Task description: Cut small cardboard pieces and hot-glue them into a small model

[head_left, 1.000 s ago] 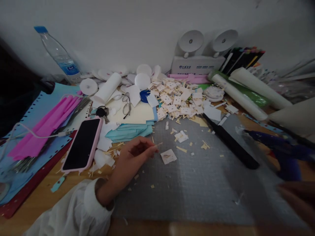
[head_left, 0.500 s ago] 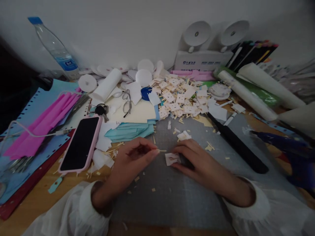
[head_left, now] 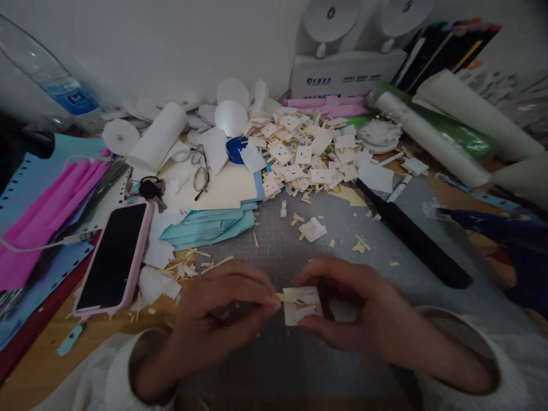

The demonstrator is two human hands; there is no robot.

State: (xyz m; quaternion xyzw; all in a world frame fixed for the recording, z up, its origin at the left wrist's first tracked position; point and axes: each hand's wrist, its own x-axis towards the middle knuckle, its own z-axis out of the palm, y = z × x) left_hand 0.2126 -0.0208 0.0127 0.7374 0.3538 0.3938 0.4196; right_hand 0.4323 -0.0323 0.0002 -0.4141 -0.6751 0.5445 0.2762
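Note:
Between thumb and fingertips, my left hand (head_left: 226, 311) pinches a thin pale-yellow strip (head_left: 286, 297). Its free end lies over the left part of a small white square piece (head_left: 302, 314), which looks like card or foam. My right hand (head_left: 346, 297) grips that square by its right side, thumb in front and fingers behind. Marks or a slit show on the square's face, too blurred to make out. Both hands are low over the grey cutting mat (head_left: 257, 371). Just beyond them lies another white square (head_left: 313, 229) among yellow scraps.
A heap of white squares with yellow strips (head_left: 303, 154) is at the back. At left are a phone (head_left: 112, 260), keys (head_left: 152, 188), glasses (head_left: 200, 177) and folded teal paper (head_left: 209, 227). A black-handled tool (head_left: 422, 242) and a blue glue gun (head_left: 488, 225) lie at right.
The camera view has tilted and shifted. The strip, earlier apart from the white square, now overlaps it. Both hands appear lower and nearer, and the square is turned more towards me.

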